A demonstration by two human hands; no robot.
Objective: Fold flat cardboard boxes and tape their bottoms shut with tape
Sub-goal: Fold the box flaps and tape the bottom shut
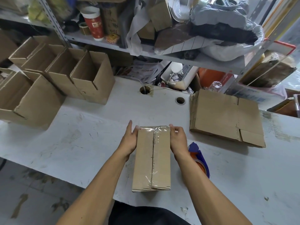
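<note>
Leftmost, assembled open cardboard boxes (90, 78) stand in rows on the far left of the white worktable (97, 127), their top flaps up. Near centre, a folded cardboard box (152, 159) stands on the table's near edge, bottom upward, with clear tape (155, 138) running along its centre seam. The left hand (129, 141) lies flat against the box's left side, fingers straight. The right hand (177, 140) grips the box's far right corner, thumb on the taped top, fingers curled down the side. Just right of the box, partly hidden behind the right forearm, lies a blue and orange tape dispenser (200, 161). Farther right, a stack of flat cardboard blanks (224, 117) rests on the table.
</note>
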